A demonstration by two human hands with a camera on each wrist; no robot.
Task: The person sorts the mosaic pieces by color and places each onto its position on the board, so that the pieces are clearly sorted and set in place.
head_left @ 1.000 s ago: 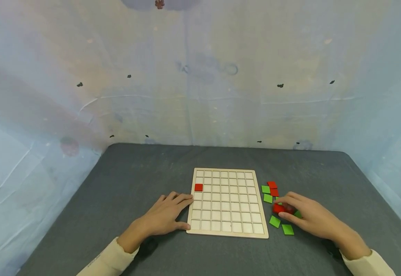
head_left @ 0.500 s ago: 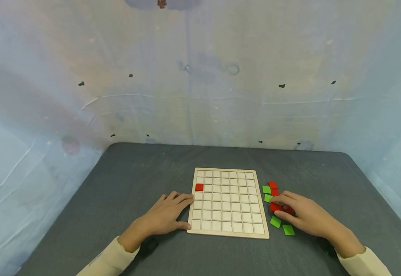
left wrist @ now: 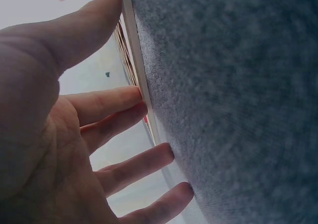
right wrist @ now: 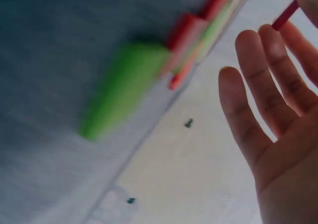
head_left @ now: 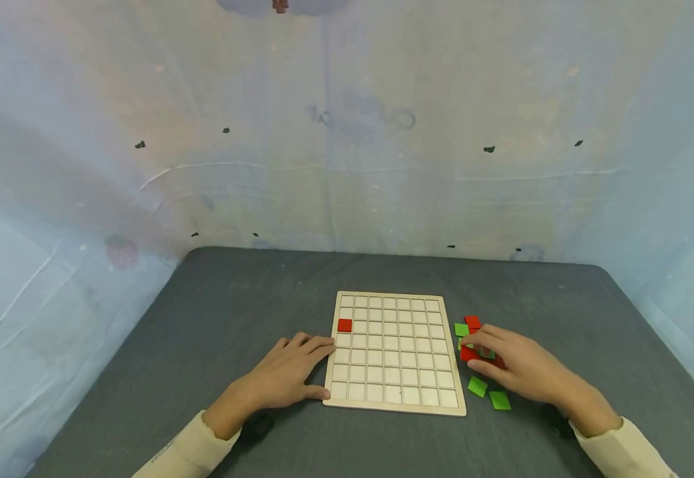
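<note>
A wooden grid board (head_left: 394, 409) lies on the dark table, with one red tile (head_left: 345, 325) in a cell of its leftmost column. My left hand (head_left: 289, 375) rests at the board's left side, its fairly straight fingers touching the rim, as the left wrist view also shows. Beyond the board's right edge, my right hand (head_left: 520, 365) pinches a red square tile (right wrist: 285, 14) between thumb and fingers, above the table. Around that hand lie loose green tiles (head_left: 477, 386) and red tiles (head_left: 472, 322), some partly hidden beneath it.
Another green tile (head_left: 500, 400) lies near the right hand's wrist side. The grey-black table (head_left: 251, 285) has rounded far corners. Behind it hangs a pale patterned cloth (head_left: 358, 199), which also runs along both sides.
My right hand has moved left and slightly away from me, carrying the red tile closer to the board. The left hand stays at the rim.
</note>
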